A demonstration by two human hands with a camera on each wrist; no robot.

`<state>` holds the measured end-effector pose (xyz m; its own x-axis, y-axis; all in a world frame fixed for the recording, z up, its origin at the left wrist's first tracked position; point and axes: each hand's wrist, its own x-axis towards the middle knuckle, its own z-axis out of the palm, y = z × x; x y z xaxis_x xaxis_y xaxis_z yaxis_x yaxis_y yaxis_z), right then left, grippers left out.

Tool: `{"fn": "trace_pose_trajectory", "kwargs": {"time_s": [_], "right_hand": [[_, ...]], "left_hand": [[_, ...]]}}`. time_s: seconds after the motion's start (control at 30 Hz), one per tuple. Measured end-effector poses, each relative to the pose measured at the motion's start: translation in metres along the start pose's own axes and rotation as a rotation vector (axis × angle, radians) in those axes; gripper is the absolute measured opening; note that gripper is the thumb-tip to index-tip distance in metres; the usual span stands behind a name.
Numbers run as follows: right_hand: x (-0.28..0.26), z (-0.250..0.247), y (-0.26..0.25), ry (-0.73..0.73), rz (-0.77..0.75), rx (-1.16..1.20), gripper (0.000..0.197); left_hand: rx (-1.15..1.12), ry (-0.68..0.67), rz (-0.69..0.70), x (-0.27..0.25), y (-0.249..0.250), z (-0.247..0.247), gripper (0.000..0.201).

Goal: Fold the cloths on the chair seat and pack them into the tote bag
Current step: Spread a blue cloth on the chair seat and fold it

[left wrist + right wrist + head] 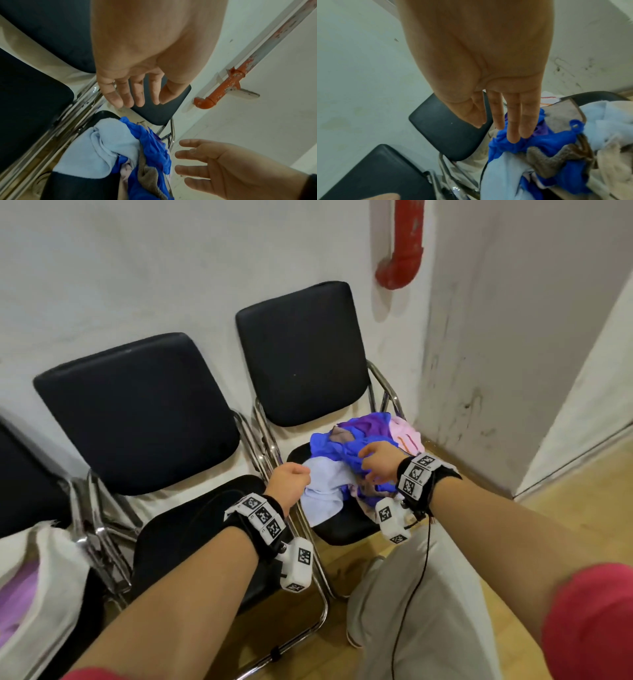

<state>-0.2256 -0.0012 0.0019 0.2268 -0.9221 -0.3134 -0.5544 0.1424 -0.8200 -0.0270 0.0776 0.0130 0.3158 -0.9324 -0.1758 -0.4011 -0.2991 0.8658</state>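
Observation:
A loose pile of cloths lies on the seat of the right-hand black chair [342,530]: a bright blue cloth [342,445], a pale blue cloth [323,491], a pink one [407,433] and a grey cloth [554,158]. My left hand [135,97] hovers just above the pile's left side, fingers relaxed and holding nothing. My right hand [510,129] has straight fingers, with the tips touching the blue cloth [547,140]. The cream tote bag [58,570] sits at the lower left with a purple cloth [17,597] inside.
A second black chair [137,412] stands left of the cloth chair, with chrome frames [263,440] between them. White walls close in behind and at the right, carrying a red pipe [404,244]. My leg in pale trousers [411,611] stands over the wooden floor.

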Motion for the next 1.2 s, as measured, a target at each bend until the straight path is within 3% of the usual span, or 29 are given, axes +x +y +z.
{"fn": "trace_pose_trajectory", "kwargs": {"time_s": [0.3,0.57,0.83,1.03,1.1,1.2], "right_hand": [[0.050,0.000,0.035,0.022,0.104,0.008,0.044],[0.082,0.014,0.042,-0.091,0.023,-0.477,0.044],[0.088,0.018,0.035,-0.032,0.021,-0.704,0.037],[0.083,0.003,0.012,-0.027,0.057,-0.689,0.043],[0.082,0.000,0.008,0.070,0.022,-0.610,0.039],[0.072,-0.006,-0.005,0.341,-0.141,-0.385,0.026]], "left_hand": [[0.022,-0.084,-0.054,0.039,-0.013,0.025,0.025],[0.010,-0.125,-0.136,0.057,-0.029,0.025,0.025],[0.003,-0.123,-0.142,0.064,-0.035,0.015,0.023],[-0.015,-0.127,-0.135,0.061,-0.031,0.012,0.025],[-0.023,-0.124,-0.120,0.060,-0.028,0.010,0.027],[-0.040,-0.117,-0.095,0.060,-0.022,0.004,0.028]]}}
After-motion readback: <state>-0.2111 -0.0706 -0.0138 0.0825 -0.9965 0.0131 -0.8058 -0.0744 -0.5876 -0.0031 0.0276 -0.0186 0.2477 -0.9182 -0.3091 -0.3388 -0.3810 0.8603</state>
